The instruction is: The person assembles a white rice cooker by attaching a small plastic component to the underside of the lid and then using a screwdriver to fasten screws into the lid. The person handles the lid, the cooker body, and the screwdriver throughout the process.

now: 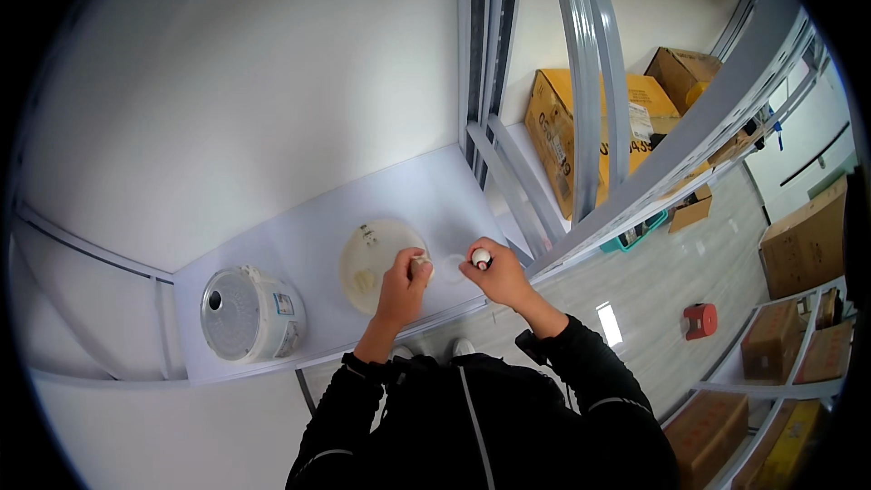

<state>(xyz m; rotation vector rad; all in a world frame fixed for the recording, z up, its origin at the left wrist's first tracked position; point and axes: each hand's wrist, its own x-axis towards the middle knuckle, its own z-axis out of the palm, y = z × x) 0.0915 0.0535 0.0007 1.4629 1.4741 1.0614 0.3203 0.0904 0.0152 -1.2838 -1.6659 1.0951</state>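
My left hand [402, 290] is closed around a small whitish thing, mostly hidden by the fingers, over the right edge of a round cream plate [349, 254]. Green markings show toward the plate's far side, and a pale yellowish lump [365, 279] lies near its left side. Just to the right, my right hand [504, 279] is wrapped around an object with a rounded white end [481, 256] and a dark reddish part below it; its kind cannot be made out. Between my hands, a small clear round dish [448, 269] rests on the white shelf.
At the left of the shelf [318, 209] stands a white bucket [277, 308] with a translucent lid. Grey metal posts [581, 73] rise at the right, before a large yellow carton [553, 136]. A red stool [699, 320] stands on the floor; brown cartons [771, 340] fill the right-hand rack.
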